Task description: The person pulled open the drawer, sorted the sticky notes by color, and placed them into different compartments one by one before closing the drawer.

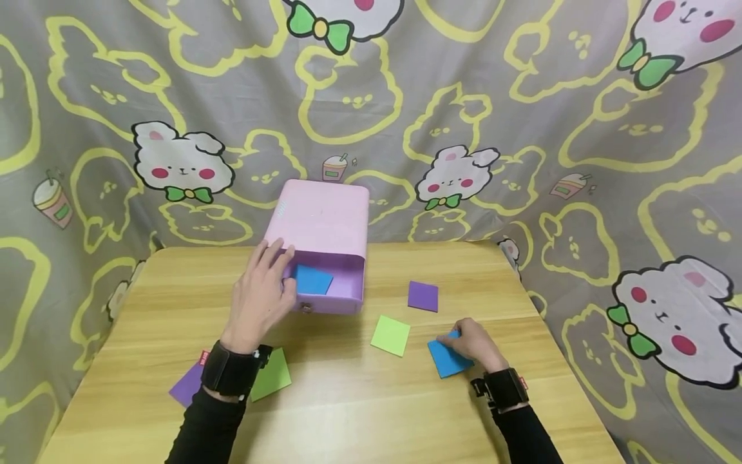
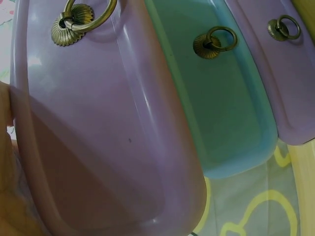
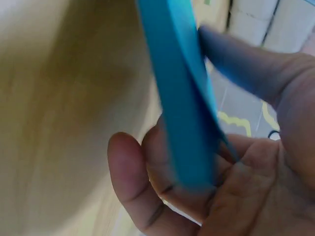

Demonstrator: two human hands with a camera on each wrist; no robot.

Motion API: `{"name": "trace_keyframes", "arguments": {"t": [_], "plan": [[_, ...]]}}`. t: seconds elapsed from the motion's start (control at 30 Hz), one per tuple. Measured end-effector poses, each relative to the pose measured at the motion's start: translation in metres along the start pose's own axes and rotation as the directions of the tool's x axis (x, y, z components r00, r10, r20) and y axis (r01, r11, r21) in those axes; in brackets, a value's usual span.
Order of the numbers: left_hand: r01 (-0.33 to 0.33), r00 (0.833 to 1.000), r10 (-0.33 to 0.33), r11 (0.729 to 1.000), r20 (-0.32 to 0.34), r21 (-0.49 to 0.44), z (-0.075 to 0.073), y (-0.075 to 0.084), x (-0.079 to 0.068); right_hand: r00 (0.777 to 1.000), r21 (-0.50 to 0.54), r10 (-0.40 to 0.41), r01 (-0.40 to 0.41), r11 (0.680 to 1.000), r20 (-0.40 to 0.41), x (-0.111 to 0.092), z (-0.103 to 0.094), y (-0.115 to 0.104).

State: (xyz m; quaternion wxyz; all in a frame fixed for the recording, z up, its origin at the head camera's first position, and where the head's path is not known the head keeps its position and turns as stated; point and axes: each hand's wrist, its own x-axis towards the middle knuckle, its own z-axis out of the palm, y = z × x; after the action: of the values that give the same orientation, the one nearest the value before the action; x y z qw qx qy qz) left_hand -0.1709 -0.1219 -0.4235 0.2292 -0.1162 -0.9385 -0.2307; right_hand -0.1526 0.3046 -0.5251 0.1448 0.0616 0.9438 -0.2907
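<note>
My right hand [image 1: 472, 341] pinches a blue sticky note pad [image 1: 445, 359] at the table's right side. In the right wrist view the pad [image 3: 179, 98] stands on edge between thumb and fingers, a sheet lifting from its face. My left hand [image 1: 261, 296] rests at the left side of a small pink drawer cabinet [image 1: 324, 216], its fingers along the cabinet's front edge and its thumb by the rim of the pulled-out top drawer [image 1: 336, 305]. Inside that drawer lies a blue sticky note pad [image 1: 313, 280]. The left wrist view shows the purple drawer front [image 2: 113, 123] with its brass ring pull [image 2: 93, 19].
A light green square pad [image 1: 390, 335] and a purple one [image 1: 423, 296] lie between cabinet and right hand. Near my left forearm lie a green pad [image 1: 272, 376] and a purple pad [image 1: 188, 385]. Below the purple drawer sits a teal drawer [image 2: 221, 98]. A patterned curtain [image 1: 371, 84] surrounds the table.
</note>
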Motion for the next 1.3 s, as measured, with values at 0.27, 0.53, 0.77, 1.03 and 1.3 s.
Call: {"name": "trace_keyframes", "arguments": {"t": [0.27, 0.53, 0.77, 1.03, 1.3], "plan": [[-0.003, 1.0, 0.003, 1.0, 0.009, -0.001, -0.001, -0.001, 0.003, 0.991, 0.095, -0.131, 0.128, 0.987, 0.03, -0.001, -0.022, 0.0], [0.028, 0.998, -0.028, 1.0, 0.055, -0.004, -0.002, -0.002, -0.001, 0.993, 0.219, -0.108, 0.117, 0.969, -0.053, -0.008, -0.043, -0.001], [0.029, 0.997, -0.027, 0.999, 0.077, -0.02, -0.001, 0.002, 0.001, 0.983, 0.327, -0.072, 0.125, 0.937, -0.169, -0.011, -0.059, -0.004], [0.025, 0.995, -0.024, 1.0, 0.102, -0.01, -0.003, 0.004, 0.002, 0.981, 0.503, -0.013, 0.11, 0.857, -0.193, -0.013, -0.071, -0.025], [0.038, 0.993, -0.036, 0.999, 0.11, -0.019, -0.006, 0.001, -0.001, 0.976, 0.563, -0.071, 0.177, 0.807, -0.205, -0.013, -0.087, -0.055]]}}
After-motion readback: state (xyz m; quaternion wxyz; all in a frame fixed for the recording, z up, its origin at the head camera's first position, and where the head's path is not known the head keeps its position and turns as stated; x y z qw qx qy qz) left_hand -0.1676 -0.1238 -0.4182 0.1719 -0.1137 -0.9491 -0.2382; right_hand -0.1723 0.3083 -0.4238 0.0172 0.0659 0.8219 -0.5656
